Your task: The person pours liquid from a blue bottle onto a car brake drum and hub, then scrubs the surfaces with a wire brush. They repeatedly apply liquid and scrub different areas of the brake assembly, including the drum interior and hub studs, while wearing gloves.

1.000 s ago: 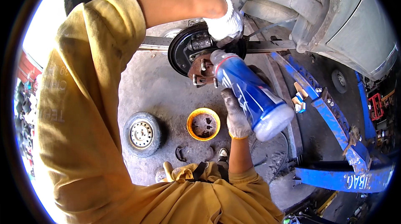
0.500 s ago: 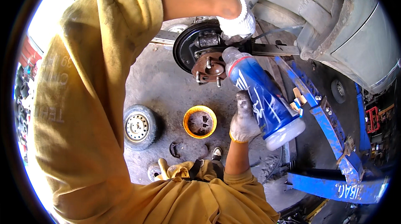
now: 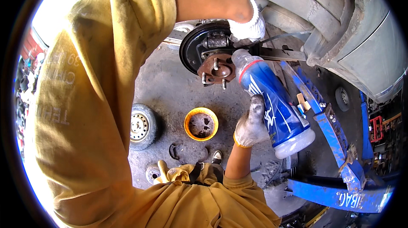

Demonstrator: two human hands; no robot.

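Observation:
My right hand (image 3: 251,126), in a whitish knit glove with a dirty thumb, is wrapped round a blue plastic bottle (image 3: 282,111). The bottle slants, its clear neck up against the edge of a rusty wheel hub (image 3: 217,69) with several bare studs and its pale base toward the lower right. Behind the hub is a round black brake backing plate (image 3: 189,51) with a small cylinder at its top. My left hand (image 3: 248,27), in a white glove, reaches over to the plate's right edge. Its fingers bend down out of sight, so what they touch is hidden.
Below the hub stands a yellow-rimmed bucket (image 3: 187,126) with dark bits inside. A wheel with tyre (image 3: 142,126) and a curved brake shoe (image 3: 173,151) lie on the floor. Blue lift arms (image 3: 335,138) stand at right, under the grey car body (image 3: 374,53).
The view has shifted slightly, moving the hub, both hands and the bottle a little to the right in the picture. The grip on the bottle and its place by the hub stay the same.

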